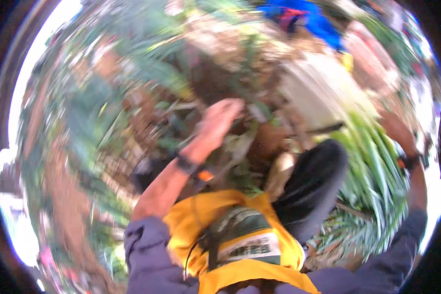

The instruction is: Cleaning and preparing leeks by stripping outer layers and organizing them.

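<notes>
The whole view is smeared by motion. My left hand reaches forward over brown soil and green stems, fingers stretched out flat, nothing visible in it. A dark band with an orange piece sits on that wrist. My right hand lies at the upper right end of a bundle of long green leaves; blur hides whether its fingers close on them. A dark wristband marks that wrist. My knee in black cloth is bent between the two arms.
A pale sack-like shape lies beyond the leaves. Something blue is at the top. A yellow garment with a green pouch hangs at my chest. Leafy plants and reddish earth fill the left.
</notes>
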Motion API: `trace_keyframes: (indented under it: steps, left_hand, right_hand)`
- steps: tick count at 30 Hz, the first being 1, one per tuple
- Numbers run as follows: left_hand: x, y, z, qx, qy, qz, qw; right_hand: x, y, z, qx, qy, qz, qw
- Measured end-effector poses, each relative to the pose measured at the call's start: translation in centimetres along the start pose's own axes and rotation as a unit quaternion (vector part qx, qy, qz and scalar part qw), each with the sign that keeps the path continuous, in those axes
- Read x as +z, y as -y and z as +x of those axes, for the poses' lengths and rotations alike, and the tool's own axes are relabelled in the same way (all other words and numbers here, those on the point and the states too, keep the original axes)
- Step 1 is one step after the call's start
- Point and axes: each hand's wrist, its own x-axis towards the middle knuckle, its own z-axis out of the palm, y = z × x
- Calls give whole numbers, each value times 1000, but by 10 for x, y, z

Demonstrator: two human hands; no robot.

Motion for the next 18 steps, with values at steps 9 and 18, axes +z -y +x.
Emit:
trace_keyframes:
  steps: [9, 18]
  left_hand:
    - [14, -58, -53, 144, -115, -309, 933]
    - [-108, -59, -109, 127, -244, -543, 793]
  right_hand:
    - [-221, 364, 65, -192, -249, 405, 859]
    - [-174, 593, 182, -507, -269, 447, 686]
